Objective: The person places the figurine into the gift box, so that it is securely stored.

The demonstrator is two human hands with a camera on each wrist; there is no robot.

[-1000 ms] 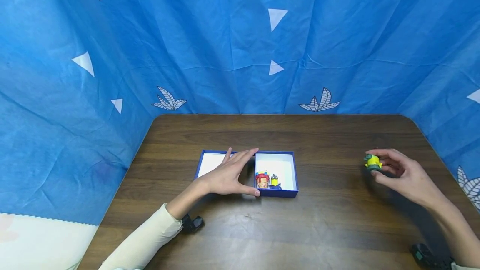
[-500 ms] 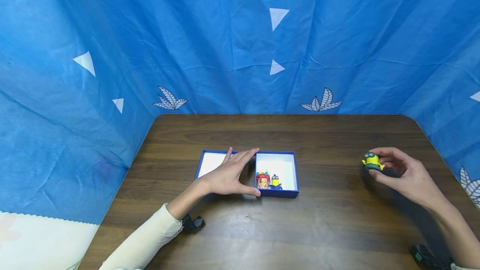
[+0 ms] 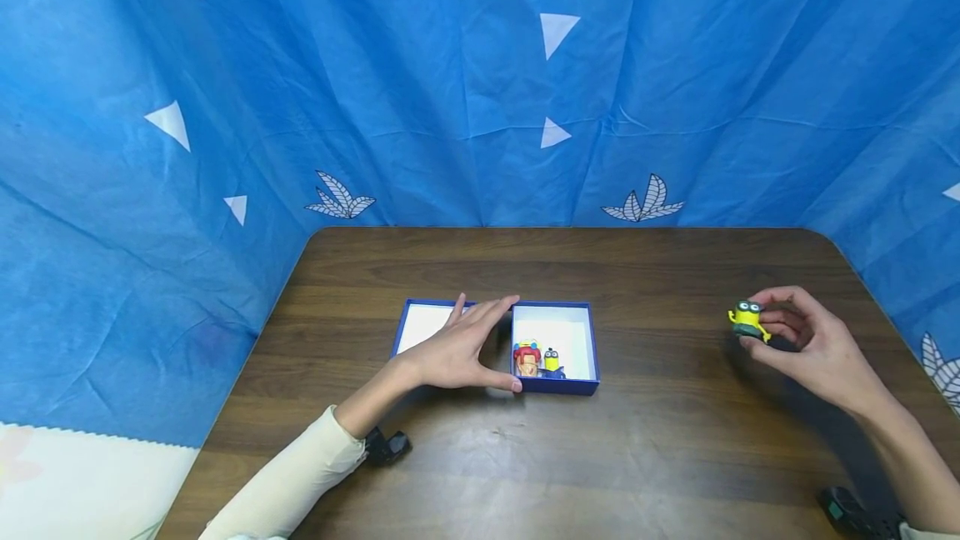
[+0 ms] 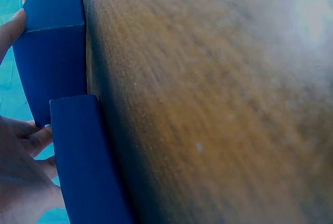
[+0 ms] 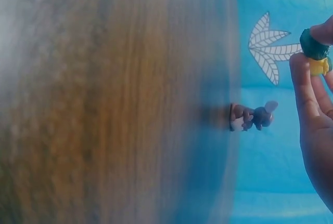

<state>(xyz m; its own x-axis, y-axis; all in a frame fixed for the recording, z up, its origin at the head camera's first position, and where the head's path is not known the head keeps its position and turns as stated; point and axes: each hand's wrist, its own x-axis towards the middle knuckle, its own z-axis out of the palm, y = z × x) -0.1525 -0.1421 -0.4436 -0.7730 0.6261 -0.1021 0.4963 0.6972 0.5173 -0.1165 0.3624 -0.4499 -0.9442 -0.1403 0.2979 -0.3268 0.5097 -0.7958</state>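
My right hand [image 3: 817, 348] pinches a yellow-and-green Minion figure [image 3: 748, 320] between thumb and fingertips, above the right side of the table. Upright, the figure shows its goggle eyes to the head view; in the right wrist view its dark green part [image 5: 314, 46] appears between the fingers. My left hand [image 3: 455, 354] spans the left end of a shallow blue box [image 3: 558, 387], thumb at its near wall and fingertips at its far wall. Inside that box lie a red-haired figure [image 3: 527, 359] and a small yellow Minion figure [image 3: 552, 360]. The forearm partly hides a second blue box [image 3: 405, 325].
A brown mouse-like figurine [image 5: 250, 116] stands on the table in the right wrist view; I cannot make it out in the head view. Blue curtain [image 3: 465, 90] surrounds the wooden table [image 3: 600, 465] at the back and sides.
The Minion figure has turned in my right hand so that its eyes face the head camera, and that hand's fingers have risen slightly. My left hand and the boxes have stayed in place.
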